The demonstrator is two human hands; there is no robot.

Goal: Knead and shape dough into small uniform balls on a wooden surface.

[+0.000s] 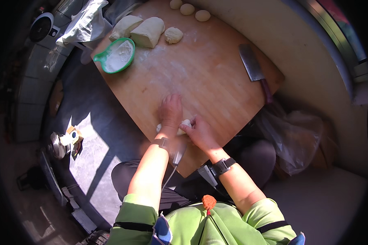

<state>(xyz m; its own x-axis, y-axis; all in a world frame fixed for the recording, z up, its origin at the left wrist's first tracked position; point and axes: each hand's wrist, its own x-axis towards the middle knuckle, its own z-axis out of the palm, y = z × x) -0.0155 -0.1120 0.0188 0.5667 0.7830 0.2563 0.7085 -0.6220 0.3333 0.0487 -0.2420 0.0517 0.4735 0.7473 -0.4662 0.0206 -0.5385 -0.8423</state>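
On a wooden board a small piece of dough lies near the corner closest to me. My right hand grips its right part between thumb and fingers. Over the dough's left part is the heel of my left hand, palm down, fingers pointing away from me; what its palm touches is hidden. Two large dough blocks and a small dough lump rest at the far left, beside a green plastic scoop holding white flour. Several round dough balls sit along the far edge.
A cleaver lies at the board's right edge, its handle towards me. Beyond that edge are a clear plastic bag and a wall. A white cloth hangs at the upper left. Devices with cables are strapped at both wrists.
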